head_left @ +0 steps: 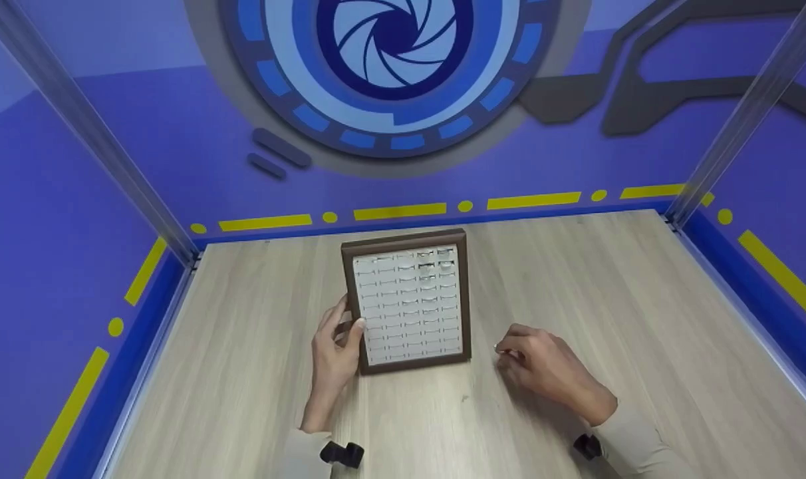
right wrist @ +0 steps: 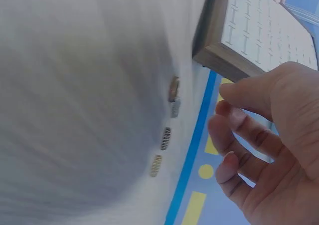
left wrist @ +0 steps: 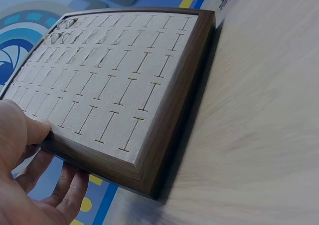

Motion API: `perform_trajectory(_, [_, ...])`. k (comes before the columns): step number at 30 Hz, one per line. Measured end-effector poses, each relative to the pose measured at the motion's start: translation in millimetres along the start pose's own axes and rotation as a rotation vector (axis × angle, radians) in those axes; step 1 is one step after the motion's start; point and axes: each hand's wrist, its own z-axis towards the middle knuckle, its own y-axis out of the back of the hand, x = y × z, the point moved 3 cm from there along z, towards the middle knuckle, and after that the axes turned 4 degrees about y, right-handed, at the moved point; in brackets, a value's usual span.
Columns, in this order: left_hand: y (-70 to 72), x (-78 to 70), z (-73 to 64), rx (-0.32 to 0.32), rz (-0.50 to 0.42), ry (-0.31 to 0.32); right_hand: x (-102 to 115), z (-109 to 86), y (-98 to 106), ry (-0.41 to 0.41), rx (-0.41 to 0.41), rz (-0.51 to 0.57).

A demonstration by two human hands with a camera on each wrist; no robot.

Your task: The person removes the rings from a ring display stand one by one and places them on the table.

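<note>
A brown-framed ring display tray with a pale slotted pad leans back, its lower edge by the tabletop. My left hand grips its left side, thumb on the front rim and fingers behind. A few rings sit in slots at the upper right of the pad; most other slots look bare. To the right of the tray, my right hand hovers low over the table, fingers loosely bent, with nothing visible between thumb and fingertips in the right wrist view. Below it, several patterned metal rings lie in a row.
The pale wood-grain table ends at a blue printed back panel with yellow marks. Similar side panels stand left and right, with clear corner posts. Black wrist straps show near both sleeves.
</note>
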Motion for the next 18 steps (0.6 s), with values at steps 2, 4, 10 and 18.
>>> perform_trajectory(2, [0.3,-0.8,0.1,0.002,-0.002,0.0,3,4.7,3,0.015,-0.031,0.004])
perform_trajectory(4, [0.5,-1.2,0.1,0.003,-0.002,0.0,6,9.9,6,0.027,-0.064,0.001])
perform_trajectory(10, [0.3,0.1,0.4,0.002,-0.013,0.008,15,27.2,15,0.068,-0.178,-0.009])
perform_trajectory(18, [-0.4,1.1,0.5,-0.008,-0.012,0.008,26,43.2,23,0.082,-0.264,0.004])
